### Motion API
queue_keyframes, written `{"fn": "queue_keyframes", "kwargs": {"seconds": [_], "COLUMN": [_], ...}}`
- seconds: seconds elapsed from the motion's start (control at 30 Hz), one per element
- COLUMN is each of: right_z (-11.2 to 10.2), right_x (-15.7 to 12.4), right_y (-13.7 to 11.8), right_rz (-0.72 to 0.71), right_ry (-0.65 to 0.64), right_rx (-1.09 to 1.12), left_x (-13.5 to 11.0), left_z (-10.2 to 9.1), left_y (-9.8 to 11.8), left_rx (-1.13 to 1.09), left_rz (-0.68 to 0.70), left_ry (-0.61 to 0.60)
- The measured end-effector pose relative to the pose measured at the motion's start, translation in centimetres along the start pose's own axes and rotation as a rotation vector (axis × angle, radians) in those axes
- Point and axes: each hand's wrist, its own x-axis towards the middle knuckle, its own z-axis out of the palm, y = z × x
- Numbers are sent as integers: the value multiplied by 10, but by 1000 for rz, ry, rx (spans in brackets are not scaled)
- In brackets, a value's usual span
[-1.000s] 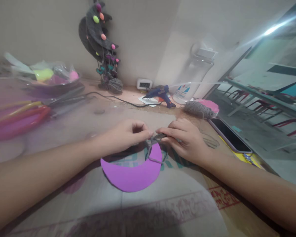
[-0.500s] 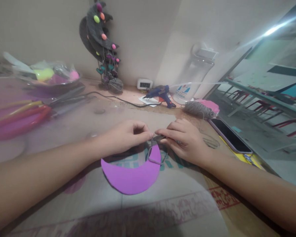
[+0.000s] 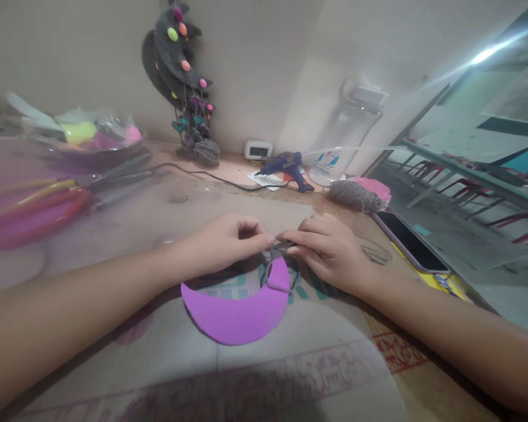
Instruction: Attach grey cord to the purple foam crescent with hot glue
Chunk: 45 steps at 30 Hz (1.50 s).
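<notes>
A purple crescent-moon cutout [image 3: 240, 319] lies before me, its right horn pointing up between my hands. Grey yarn [image 3: 278, 288] is wound at that horn's tip and hangs in a loose loop across it. My left hand [image 3: 229, 239] is closed, thumb and forefinger pinching at the wrapped tip; the exact grip is partly hidden. Just to its right, my right hand [image 3: 330, 249] pinches grey yarn between thumb and fingers.
Behind stand a blue glue gun [image 3: 286, 167] with its cord, a small digital clock [image 3: 259, 150], a clear bottle [image 3: 345, 138] and a yarn skein [image 3: 355, 196]. A phone [image 3: 411, 241] lies right, scissors [image 3: 39, 205] left. A decorated grey moon [image 3: 171, 58] leans on the wall.
The purple crescent has shifted slightly to the right, and its right horn shows a little more. Both hands stay nearly in place, still at the yarn.
</notes>
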Motion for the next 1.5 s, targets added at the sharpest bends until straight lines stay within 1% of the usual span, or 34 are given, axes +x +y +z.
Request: {"fn": "queue_keyframes", "kwargs": {"seconds": [0.23,0.33,0.4,0.47,0.57,0.67,0.73,0.8,0.9,0.93,0.97,1.07,1.13,1.27,1.37,1.5], "right_z": [-2,0,5,9,13,11,8,6,6,6,7,11,13,19,28,34], "right_x": [-1,0,1,2,5,8,10,10,11,12,13,24,36,62,76,83], "right_y": [-2,1,6,11,15,14,15,21,39,46,54,79,96,123,134,133], "right_rz": [35,134,224,283,273,245,262,327,544,617,649,705,731,785,822,880], "right_ry": [-16,4,17,32,72,129,172,214,250,239,233,201,151,8,-73,-82], "right_rx": [8,39,63,92,179,234,234,231,250,264,259,226,208,174,138,81], "left_x": [0,0,1,2,2,3,3,4,7,8,9,9,9,12,14,13], "left_z": [0,0,0,0,0,1,2,3,4,5,5,6,6,7,7,6], "left_y": [-1,0,2,2,1,-4,-6,-8,-8,-8,-7,-5,-6,-12,-15,-16], "left_rx": [-32,-30,-32,-46,-78,-118,-118,-122,-147,-152,-157,-156,-164,-194,-199,-222], "left_rz": [-35,-39,-37,-35,-36,-47,-46,-30,0,8,17,23,27,33,35,25], "left_ry": [2,36,58,66,71,92,113,115,160,175,187,196,192,174,169,164]}}
